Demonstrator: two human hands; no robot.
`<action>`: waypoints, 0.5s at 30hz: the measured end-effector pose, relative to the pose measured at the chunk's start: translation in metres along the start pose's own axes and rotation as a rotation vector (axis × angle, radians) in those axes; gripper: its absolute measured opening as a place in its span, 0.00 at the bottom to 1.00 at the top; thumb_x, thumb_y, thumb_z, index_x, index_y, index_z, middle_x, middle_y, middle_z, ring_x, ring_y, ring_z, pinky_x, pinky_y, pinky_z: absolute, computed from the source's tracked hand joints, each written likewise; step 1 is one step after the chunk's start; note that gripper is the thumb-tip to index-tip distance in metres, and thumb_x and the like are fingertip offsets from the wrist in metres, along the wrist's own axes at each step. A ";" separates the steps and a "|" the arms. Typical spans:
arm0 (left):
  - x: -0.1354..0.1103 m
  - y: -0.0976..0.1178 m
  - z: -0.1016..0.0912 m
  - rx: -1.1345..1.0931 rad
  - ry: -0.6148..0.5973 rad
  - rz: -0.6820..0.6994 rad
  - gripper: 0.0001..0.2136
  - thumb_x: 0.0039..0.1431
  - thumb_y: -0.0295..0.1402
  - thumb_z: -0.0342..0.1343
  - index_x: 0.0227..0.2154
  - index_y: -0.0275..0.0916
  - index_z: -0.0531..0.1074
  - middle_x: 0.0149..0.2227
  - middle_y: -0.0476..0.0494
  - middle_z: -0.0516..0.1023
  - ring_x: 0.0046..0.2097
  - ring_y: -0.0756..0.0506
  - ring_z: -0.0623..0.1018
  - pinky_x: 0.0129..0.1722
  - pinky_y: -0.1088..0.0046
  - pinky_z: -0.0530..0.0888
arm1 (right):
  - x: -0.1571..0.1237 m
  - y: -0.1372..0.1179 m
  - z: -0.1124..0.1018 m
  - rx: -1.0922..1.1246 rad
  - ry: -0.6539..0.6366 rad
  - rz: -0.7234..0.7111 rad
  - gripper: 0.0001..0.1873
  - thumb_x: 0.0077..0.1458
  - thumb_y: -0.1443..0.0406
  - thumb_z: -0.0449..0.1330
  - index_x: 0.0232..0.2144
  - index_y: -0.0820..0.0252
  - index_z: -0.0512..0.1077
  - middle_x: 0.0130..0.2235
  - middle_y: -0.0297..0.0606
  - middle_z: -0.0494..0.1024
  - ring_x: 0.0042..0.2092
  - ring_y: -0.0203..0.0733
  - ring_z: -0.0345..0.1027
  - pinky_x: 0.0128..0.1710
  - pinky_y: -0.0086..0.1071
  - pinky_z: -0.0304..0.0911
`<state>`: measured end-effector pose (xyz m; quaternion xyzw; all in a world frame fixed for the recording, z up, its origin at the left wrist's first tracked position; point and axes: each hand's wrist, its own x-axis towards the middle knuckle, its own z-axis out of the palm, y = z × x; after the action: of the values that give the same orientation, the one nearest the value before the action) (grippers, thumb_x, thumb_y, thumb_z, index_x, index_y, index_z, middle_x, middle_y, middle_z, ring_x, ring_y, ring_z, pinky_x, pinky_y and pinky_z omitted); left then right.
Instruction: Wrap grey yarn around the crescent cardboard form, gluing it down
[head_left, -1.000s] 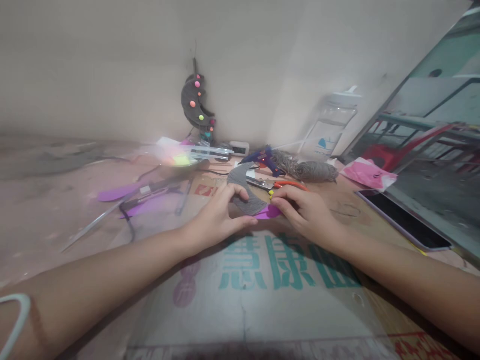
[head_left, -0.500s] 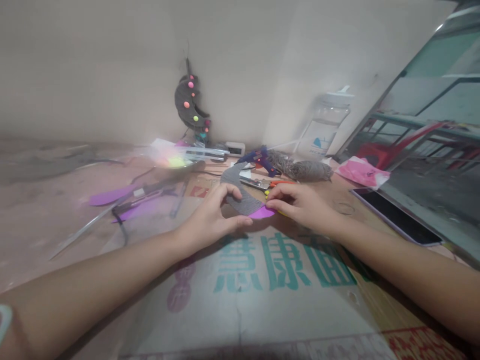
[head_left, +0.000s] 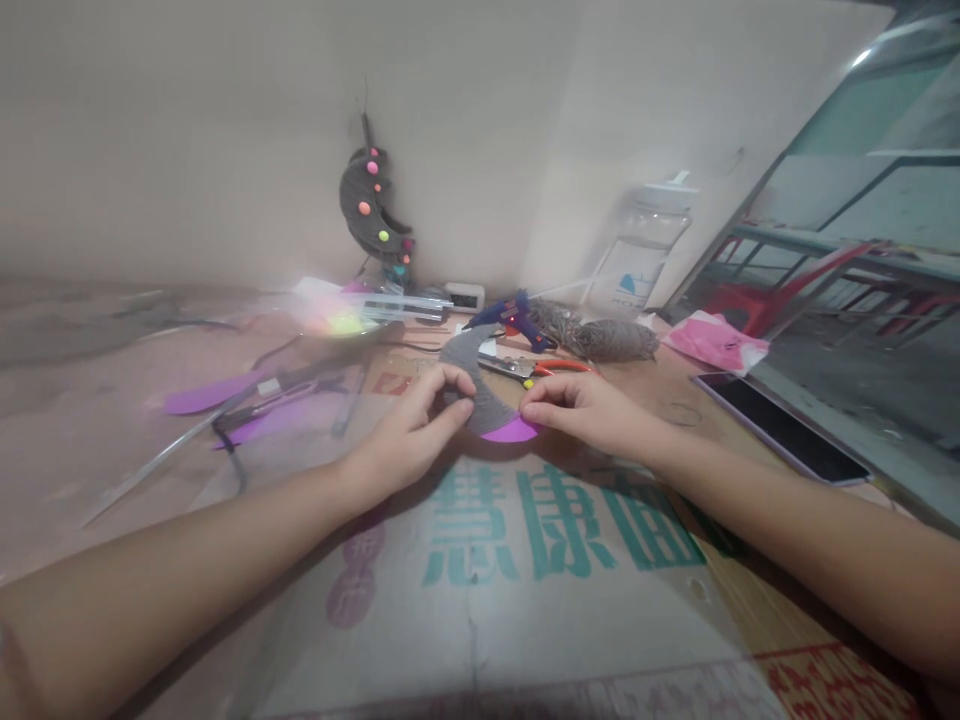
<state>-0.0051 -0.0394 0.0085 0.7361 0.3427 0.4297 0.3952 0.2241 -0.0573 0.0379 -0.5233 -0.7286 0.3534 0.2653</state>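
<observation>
Grey crescent [head_left: 484,395] flat on the cardboard sheet [head_left: 525,600] between both hands, just in front of the scissors [head_left: 536,368]. Versus half a sec back: left thumb pulled in to meet the forefinger, more of the purple piece [head_left: 511,432] peeking out underneath. Long axis from far-left tip down to near-right tip. Left hand [head_left: 409,430] pinching the inner edge, right hand [head_left: 589,410] half closed, pinching the purple tip, forearms stretched forward.

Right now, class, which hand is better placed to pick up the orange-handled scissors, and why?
Probably the right hand: the scissors lie just beyond its fingers, handles on its side. The left hand pinches the gray crescent and would have to cross over it.
</observation>
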 end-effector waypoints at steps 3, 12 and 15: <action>0.002 -0.003 0.000 0.022 -0.077 0.020 0.03 0.61 0.33 0.50 0.37 0.42 0.66 0.35 0.48 0.68 0.35 0.48 0.68 0.37 0.70 0.66 | 0.000 0.002 0.002 -0.002 0.021 -0.019 0.10 0.54 0.60 0.60 0.29 0.62 0.75 0.28 0.34 0.76 0.29 0.33 0.66 0.30 0.28 0.60; 0.003 -0.007 -0.001 -0.142 -0.107 -0.075 0.05 0.60 0.34 0.52 0.37 0.40 0.64 0.33 0.51 0.65 0.32 0.50 0.65 0.32 0.74 0.64 | 0.001 0.005 0.002 -0.010 0.024 -0.036 0.12 0.53 0.57 0.61 0.29 0.62 0.74 0.28 0.34 0.74 0.29 0.35 0.65 0.28 0.28 0.59; 0.002 -0.006 0.000 -0.193 -0.119 -0.116 0.06 0.59 0.35 0.53 0.37 0.40 0.64 0.30 0.53 0.63 0.28 0.52 0.63 0.29 0.75 0.61 | 0.002 0.007 0.003 -0.005 0.024 -0.037 0.12 0.53 0.57 0.60 0.30 0.61 0.75 0.28 0.34 0.75 0.29 0.36 0.66 0.28 0.29 0.59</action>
<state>-0.0052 -0.0348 0.0038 0.6978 0.3178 0.3928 0.5078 0.2256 -0.0548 0.0308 -0.5146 -0.7358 0.3403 0.2792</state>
